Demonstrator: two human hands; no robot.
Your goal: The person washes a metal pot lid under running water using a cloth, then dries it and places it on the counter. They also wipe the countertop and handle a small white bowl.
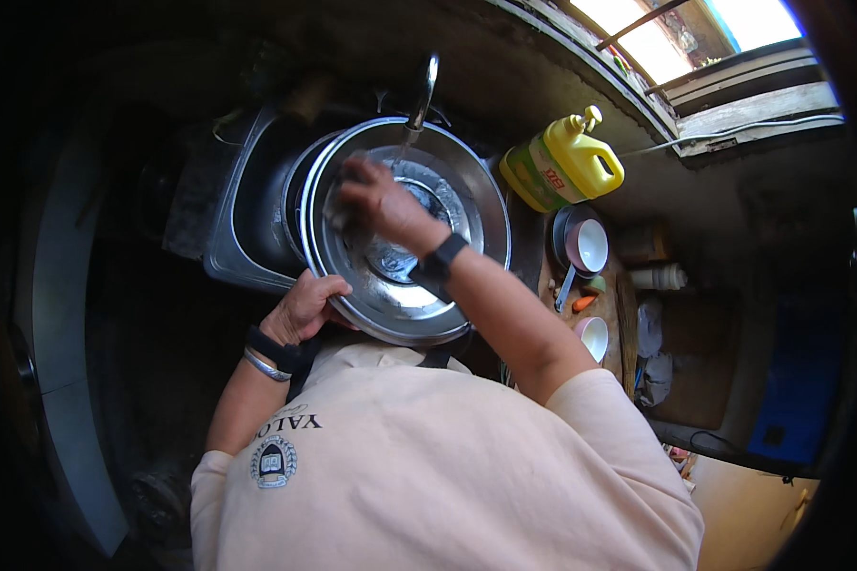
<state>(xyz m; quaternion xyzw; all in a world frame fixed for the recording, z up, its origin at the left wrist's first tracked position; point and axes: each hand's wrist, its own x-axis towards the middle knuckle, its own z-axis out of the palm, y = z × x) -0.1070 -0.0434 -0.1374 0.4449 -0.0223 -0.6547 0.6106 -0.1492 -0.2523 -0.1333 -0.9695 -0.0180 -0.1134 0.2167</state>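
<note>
A large stainless steel basin (pixel 496 214) is held tilted over the sink, beneath the curved metal faucet (pixel 422 93). My left hand (pixel 307 307) grips its near-left rim, thumb on top and fingers underneath. Inside the basin, my right hand (pixel 375 203) is at the left part of the inner wall, blurred by motion. Something greyish shows under its fingers, but I cannot tell whether it is a scrubber or only blur. Water glistens on the basin's bottom. A second round vessel (pixel 294 193) shows partly behind the basin's left side.
The dark sink (pixel 257 214) extends left of the basin. To the right stands a yellow pump jug of detergent (pixel 560 160). Stacked bowls (pixel 587 244), a spoon-like utensil (pixel 565 289), a carrot piece (pixel 583 304) and another bowl (pixel 592 338) sit on a wooden board (pixel 553 325).
</note>
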